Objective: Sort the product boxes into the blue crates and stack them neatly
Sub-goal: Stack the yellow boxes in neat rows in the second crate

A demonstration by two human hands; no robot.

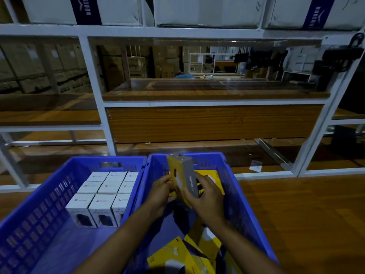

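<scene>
Fingers (166, 179) of the left hand (162, 192) and the right hand (205, 196) were curled round a yellow-and-grey box (185, 175). They pinched it from both sides, tilted on end above the middle of the right crate (243, 204), just below the centre of the frame.

A white rack (94, 86) with wooden shelves filled the upper two thirds of the frame. A wooden surface (296, 214) ran along the lower right. The left crate (39, 214), at lower left, touched the right crate along their shared wall.

In the left crate, white boxes (102, 194) stood upright in a tidy block of three rows against its far right corner; that part looked done, with bare floor nearer the bottom of the frame. In the right crate, yellow boxes (177, 256) lay loose and skewed at the bottom edge of the frame, so I judged most of that sorting was left. One more yellow box (214, 177) lay flat at the far end, possibly the start of a stack, though the dim view made that uncertain.

A slip of paper (255, 166) lay right of the crates.
</scene>
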